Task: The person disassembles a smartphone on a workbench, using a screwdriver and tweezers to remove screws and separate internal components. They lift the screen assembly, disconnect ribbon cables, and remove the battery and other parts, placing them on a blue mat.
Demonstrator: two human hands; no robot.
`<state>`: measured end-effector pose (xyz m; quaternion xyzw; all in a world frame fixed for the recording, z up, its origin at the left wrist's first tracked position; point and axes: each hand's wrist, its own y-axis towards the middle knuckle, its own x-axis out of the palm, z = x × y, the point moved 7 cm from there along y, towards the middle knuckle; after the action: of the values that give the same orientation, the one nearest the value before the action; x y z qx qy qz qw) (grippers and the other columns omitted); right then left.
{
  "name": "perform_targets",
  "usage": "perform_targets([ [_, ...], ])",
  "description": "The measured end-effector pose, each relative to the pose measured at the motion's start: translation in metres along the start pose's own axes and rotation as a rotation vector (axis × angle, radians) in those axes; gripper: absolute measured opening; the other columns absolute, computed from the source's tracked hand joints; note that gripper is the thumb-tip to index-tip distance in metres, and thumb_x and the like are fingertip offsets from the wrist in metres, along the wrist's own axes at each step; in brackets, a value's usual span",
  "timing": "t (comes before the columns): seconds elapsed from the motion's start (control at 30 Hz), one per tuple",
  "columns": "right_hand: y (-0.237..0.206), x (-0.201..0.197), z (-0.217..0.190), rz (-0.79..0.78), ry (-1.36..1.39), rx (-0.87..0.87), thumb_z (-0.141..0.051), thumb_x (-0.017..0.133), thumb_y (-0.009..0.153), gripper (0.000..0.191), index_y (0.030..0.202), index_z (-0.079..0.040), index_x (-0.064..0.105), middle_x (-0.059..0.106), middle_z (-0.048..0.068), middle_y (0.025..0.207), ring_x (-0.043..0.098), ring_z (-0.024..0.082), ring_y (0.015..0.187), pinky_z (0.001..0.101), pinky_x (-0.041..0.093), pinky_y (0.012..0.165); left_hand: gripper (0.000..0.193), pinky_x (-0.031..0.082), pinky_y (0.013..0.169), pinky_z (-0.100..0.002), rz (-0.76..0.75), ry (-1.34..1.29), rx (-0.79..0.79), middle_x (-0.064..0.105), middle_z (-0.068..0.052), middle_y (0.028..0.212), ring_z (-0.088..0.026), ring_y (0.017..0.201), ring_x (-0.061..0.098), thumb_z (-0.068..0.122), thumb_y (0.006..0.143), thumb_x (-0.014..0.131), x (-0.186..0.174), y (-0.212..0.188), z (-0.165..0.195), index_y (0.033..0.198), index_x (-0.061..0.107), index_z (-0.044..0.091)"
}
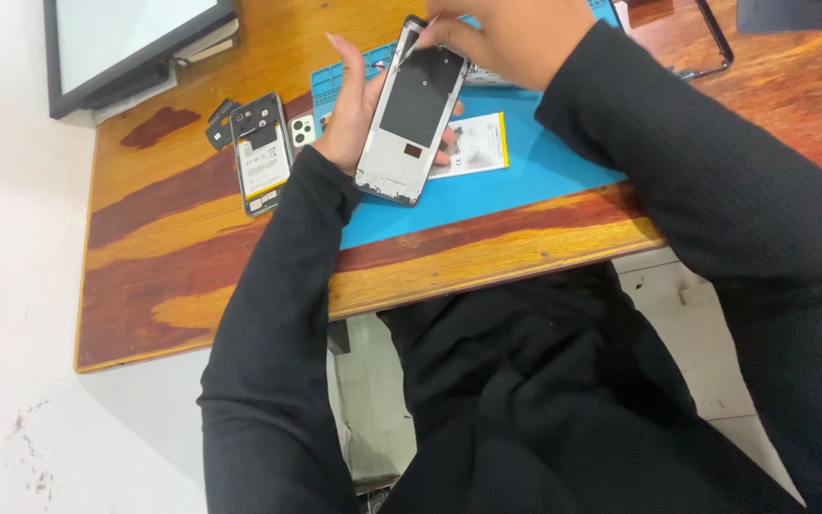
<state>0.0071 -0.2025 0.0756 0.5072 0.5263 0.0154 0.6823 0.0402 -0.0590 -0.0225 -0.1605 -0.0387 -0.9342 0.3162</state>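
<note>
My left hand (352, 109) holds an opened phone frame (411, 114), grey-edged with a black inner plate, tilted above the blue work mat (544, 162). My right hand (506, 33) is closed at the frame's top end, pinching a thin light tool whose tip shows there. Both arms wear black ribbed sleeves. A white and yellow phone battery (478, 145) lies on the mat just right of the frame, partly hidden by it.
A second opened phone (263, 154) with its battery showing lies on the wooden table (173, 247) at left, small black parts beside it. A framed screen (126, 43) sits at the back left. A thin black bezel (711, 43) lies at the back right.
</note>
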Motion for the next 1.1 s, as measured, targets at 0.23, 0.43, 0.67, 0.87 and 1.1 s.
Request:
perform_targets([
  [0.23,-0.004,-0.008,-0.045,0.143,-0.032,-0.208,-0.027,0.086,0.084,0.017,0.093,-0.014,0.079,0.069,0.01,0.086,0.07,0.028,0.082,0.0397,0.051,0.069,0.12,0.067,0.086,-0.053,0.062,0.04,-0.014,0.065,-0.026,0.121,-0.034,0.102,0.075,0.094,0.081,0.022,0.0,-0.003,0.002,0.152,0.043,-0.001],
  [0.43,-0.008,0.001,-0.005,0.041,0.038,-0.06,-0.023,0.078,0.107,0.015,0.114,-0.01,0.078,0.072,0.006,0.1,0.069,0.023,0.086,0.0352,0.054,0.081,0.122,0.065,0.088,-0.053,-0.021,0.042,0.028,0.065,-0.026,0.125,-0.033,0.103,0.074,0.094,0.08,0.02,0.009,0.001,0.008,0.154,0.043,0.0],
  [0.67,-0.012,0.0,-0.054,0.193,-0.042,-0.274,-0.032,0.085,0.078,0.02,0.087,-0.016,0.08,0.056,0.006,0.079,0.061,0.028,0.078,0.0405,0.048,0.069,0.125,0.054,0.107,-0.045,0.064,0.225,0.119,0.062,-0.024,0.149,-0.03,0.131,0.068,0.096,0.085,0.025,-0.003,0.0,0.015,0.166,0.034,0.001],
  [0.87,-0.008,0.009,-0.038,0.107,-0.023,-0.165,-0.028,0.086,0.09,0.016,0.095,-0.015,0.079,0.055,0.004,0.094,0.059,0.024,0.087,0.0385,0.043,0.074,0.124,0.064,0.085,-0.051,0.051,0.024,-0.011,0.065,-0.022,0.125,-0.035,0.101,0.073,0.097,0.079,0.022,0.002,-0.004,0.006,0.157,0.039,0.003],
  [1.1,-0.015,0.016,-0.034,0.099,-0.042,-0.153,-0.031,0.086,0.093,0.019,0.1,-0.015,0.079,0.056,0.002,0.094,0.057,0.023,0.096,0.0399,0.045,0.08,0.116,0.06,0.094,-0.042,0.112,0.033,0.021,0.063,-0.015,0.136,-0.029,0.113,0.067,0.093,0.078,0.025,-0.002,-0.005,0.008,0.155,0.039,0.008],
])
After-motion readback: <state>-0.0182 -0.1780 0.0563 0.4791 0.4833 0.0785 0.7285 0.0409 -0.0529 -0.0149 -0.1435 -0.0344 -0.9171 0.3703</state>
